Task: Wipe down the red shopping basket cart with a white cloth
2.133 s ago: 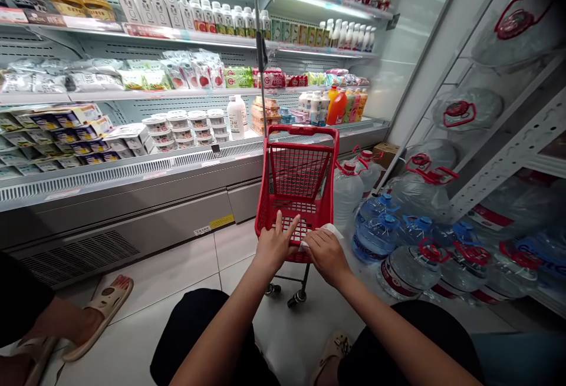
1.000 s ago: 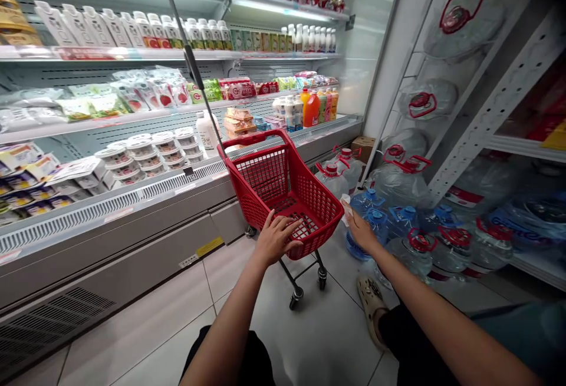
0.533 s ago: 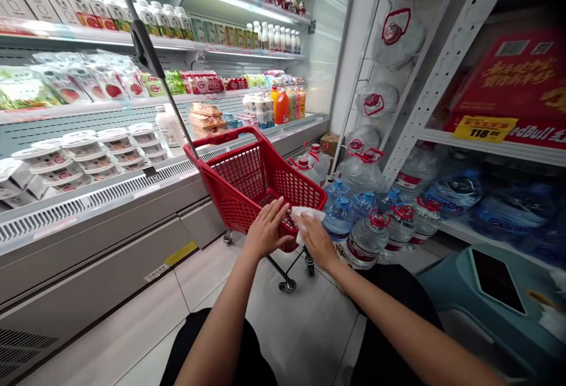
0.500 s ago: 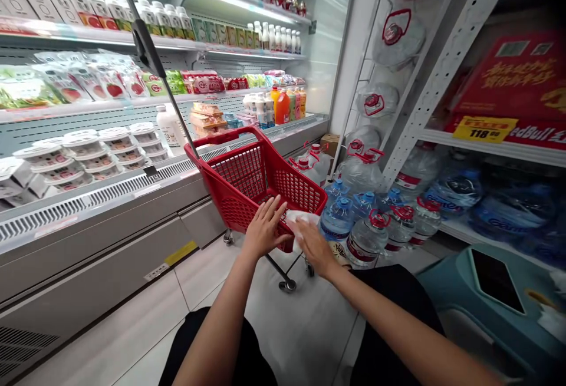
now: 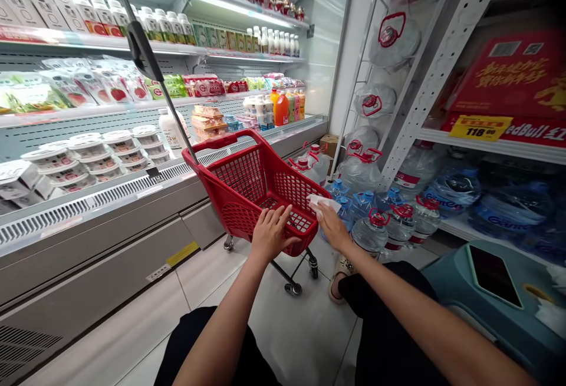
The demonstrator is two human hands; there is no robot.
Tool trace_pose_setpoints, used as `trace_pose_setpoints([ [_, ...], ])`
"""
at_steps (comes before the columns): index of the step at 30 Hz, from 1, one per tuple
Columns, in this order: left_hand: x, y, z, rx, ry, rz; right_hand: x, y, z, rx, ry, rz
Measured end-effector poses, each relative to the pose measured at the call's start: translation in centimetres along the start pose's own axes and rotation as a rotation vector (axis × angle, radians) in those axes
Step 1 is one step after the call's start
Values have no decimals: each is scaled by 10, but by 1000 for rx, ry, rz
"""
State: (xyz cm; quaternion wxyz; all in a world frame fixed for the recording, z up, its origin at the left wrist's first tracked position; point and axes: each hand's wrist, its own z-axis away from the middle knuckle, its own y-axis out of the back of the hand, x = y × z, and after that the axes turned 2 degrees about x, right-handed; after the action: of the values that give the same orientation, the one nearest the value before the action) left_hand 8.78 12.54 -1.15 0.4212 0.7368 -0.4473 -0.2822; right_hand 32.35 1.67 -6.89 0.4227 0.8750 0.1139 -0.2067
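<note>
Red plastic mesh shopping cart (image 5: pixel 260 188) stood on the tiled floor beside the chiller, its near rim under the left hand (image 5: pixel 270 234), fingers spread. The right hand (image 5: pixel 332 225), pinching a crumpled white wipe (image 5: pixel 322 201), had slid from the near rim to the right-hand corner, so the wiping looked to be progressing around the edge, clear water jugs (image 5: pixel 384 230) just beyond.

Grocery shop aisle, lit open refrigerated display case (image 5: pixel 132 197) stocked with dairy cartons and tubs left of the fingers, small red plastic mesh shopping cart (image 5: pixel 256 185) at the fingertips, large clear water jugs (image 5: pixel 389 227) and yellow shelf price tag (image 5: pixel 481 128) to their right
</note>
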Motion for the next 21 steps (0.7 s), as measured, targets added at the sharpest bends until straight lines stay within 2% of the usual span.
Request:
trace_pose_setpoints([
  [3, 12, -1, 0, -3, 7, 7, -55, -10, 41, 17, 56, -50],
  [5, 16, 0, -1, -4, -2, 26, -75, -9, 60, -17, 101, -59],
  [7, 12, 2, -2, -16, -68, 51, -72, -3, 66, -36, 112, -56],
  [9, 2, 4, -3, -12, -110, 51, -49, 8, 60, -20, 77, -45],
  [10, -6, 5, -2, 3, -92, 35, -33, 13, 54, -7, 50, -38],
  [12, -20, 5, -1, 59, 44, -17, -3, 23, 41, 19, -7, -27],
  [14, -29, 3, 1, 94, 130, -43, 13, 27, 31, 40, -53, -15],
  [15, -30, 1, 1, 100, 136, -41, 15, 28, 28, 51, -71, -6],
  [17, -25, -2, 1, 109, 115, -28, 2, 24, 27, 71, -77, 19],
  [21, -2, -6, -2, 131, 90, -14, -52, 7, 28, 66, 54, 63],
])
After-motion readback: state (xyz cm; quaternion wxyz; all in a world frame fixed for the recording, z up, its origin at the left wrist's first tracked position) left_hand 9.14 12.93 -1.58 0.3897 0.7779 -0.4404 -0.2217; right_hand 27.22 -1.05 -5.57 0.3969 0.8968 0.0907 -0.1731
